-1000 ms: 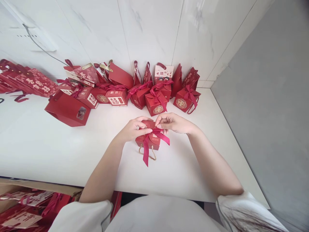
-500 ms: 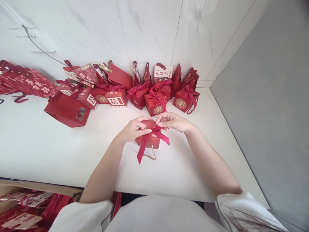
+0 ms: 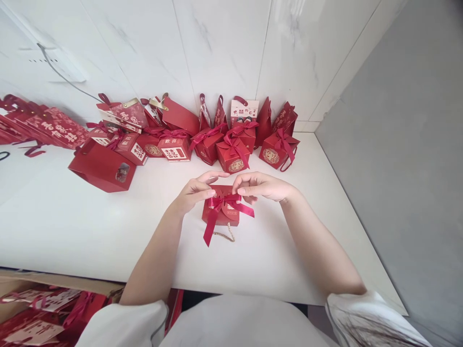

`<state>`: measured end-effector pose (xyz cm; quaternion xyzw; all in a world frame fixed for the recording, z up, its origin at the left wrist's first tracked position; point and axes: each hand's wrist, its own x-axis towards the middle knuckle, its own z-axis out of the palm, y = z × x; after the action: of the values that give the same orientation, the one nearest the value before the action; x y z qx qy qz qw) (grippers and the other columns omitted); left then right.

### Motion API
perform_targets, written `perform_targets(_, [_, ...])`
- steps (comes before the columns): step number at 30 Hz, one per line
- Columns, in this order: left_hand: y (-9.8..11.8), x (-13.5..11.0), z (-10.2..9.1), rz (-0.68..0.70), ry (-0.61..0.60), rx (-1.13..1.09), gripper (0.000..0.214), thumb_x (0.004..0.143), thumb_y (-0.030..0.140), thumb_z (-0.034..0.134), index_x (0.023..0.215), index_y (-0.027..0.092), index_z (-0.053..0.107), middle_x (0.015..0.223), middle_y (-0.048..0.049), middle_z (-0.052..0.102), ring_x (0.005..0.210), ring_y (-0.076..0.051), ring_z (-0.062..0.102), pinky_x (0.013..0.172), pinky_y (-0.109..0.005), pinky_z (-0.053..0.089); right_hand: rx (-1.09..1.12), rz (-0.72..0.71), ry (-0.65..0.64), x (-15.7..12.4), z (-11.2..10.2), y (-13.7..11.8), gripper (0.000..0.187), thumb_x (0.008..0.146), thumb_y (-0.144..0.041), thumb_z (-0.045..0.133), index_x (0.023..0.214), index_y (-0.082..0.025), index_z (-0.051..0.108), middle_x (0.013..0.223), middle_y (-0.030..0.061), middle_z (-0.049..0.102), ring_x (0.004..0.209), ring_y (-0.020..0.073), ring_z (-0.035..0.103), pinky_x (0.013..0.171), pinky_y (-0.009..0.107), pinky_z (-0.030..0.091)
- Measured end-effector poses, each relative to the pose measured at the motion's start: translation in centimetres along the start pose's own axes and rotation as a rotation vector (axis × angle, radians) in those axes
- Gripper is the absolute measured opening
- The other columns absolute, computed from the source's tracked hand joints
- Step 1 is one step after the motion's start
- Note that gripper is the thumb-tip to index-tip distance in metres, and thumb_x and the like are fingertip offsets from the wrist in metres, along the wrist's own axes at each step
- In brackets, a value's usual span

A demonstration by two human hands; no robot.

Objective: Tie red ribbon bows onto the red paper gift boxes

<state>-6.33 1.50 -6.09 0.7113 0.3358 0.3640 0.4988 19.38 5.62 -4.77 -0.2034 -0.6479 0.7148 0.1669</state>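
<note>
A small red gift box point(image 3: 223, 215) with a rope handle sits on the white table point(image 3: 72, 226) in front of me. A dark red ribbon point(image 3: 224, 202) is tied in a bow on its top, with one tail hanging down the front left. My left hand point(image 3: 195, 190) pinches the bow's left loop. My right hand point(image 3: 258, 185) pinches the right loop. Both hands hover just above the box's top.
A row of red gift boxes with ribbons point(image 3: 233, 152) and red paper bags point(image 3: 103, 166) lines the marble wall at the back. A cardboard carton with more red packaging point(image 3: 39, 313) sits below the table's near left edge. A grey wall rises on the right.
The hands have drawn apart a little and the ribbon now forms a bow with two loops. The long left tail has swung slightly left.
</note>
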Motion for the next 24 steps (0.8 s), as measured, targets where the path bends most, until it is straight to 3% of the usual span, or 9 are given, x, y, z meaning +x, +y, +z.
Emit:
perform_targets(4, [-0.3, 0.2, 0.3, -0.056, -0.043, 0.013, 0.034, 0.084, 0.036, 0.064, 0.057, 0.017, 0.059, 0.140, -0.0066, 0.055, 0.133, -0.029, 0.048, 0.119, -0.046, 0.027, 0.001, -0.005, -0.004, 0.0, 0.1, -0.1, 0.018, 0.088, -0.035, 0.067, 0.093, -0.018, 0.066, 0.068, -0.0046, 0.056, 0.054, 0.0069, 0.048, 0.055, 0.023, 0.041])
perform_targets(11, [-0.4, 0.2, -0.2, -0.095, -0.077, 0.061, 0.039, 0.087, 0.038, 0.060, 0.056, 0.016, 0.051, 0.140, -0.0072, 0.054, 0.132, -0.028, 0.049, 0.118, -0.046, 0.028, -0.064, 0.006, 0.020, 0.0, -0.1, 0.3, 0.022, 0.087, -0.039, 0.067, 0.096, -0.019, 0.066, 0.075, -0.0022, 0.061, 0.060, 0.0098, 0.057, 0.055, 0.024, 0.041])
perform_targets(19, [0.2, -0.1, -0.3, -0.103, -0.199, 0.172, 0.024, 0.082, 0.033, 0.069, 0.066, 0.017, 0.062, 0.141, -0.0062, 0.051, 0.129, -0.027, 0.051, 0.114, -0.042, 0.034, -0.078, -0.035, 0.080, 0.0, 0.2, 0.1, 0.019, 0.089, -0.038, 0.065, 0.093, -0.019, 0.064, 0.072, -0.0034, 0.058, 0.058, 0.0089, 0.053, 0.056, 0.024, 0.040])
perform_targets(24, [0.1, 0.0, 0.3, -0.133, -0.116, 0.181, 0.035, 0.087, 0.038, 0.063, 0.060, 0.016, 0.060, 0.135, -0.0072, 0.056, 0.121, -0.026, 0.056, 0.106, -0.040, 0.042, -0.134, -0.007, 0.095, -0.5, 0.4, -0.7, 0.020, 0.088, -0.039, 0.066, 0.091, -0.019, 0.063, 0.069, -0.0040, 0.054, 0.056, 0.0077, 0.046, 0.053, 0.023, 0.040])
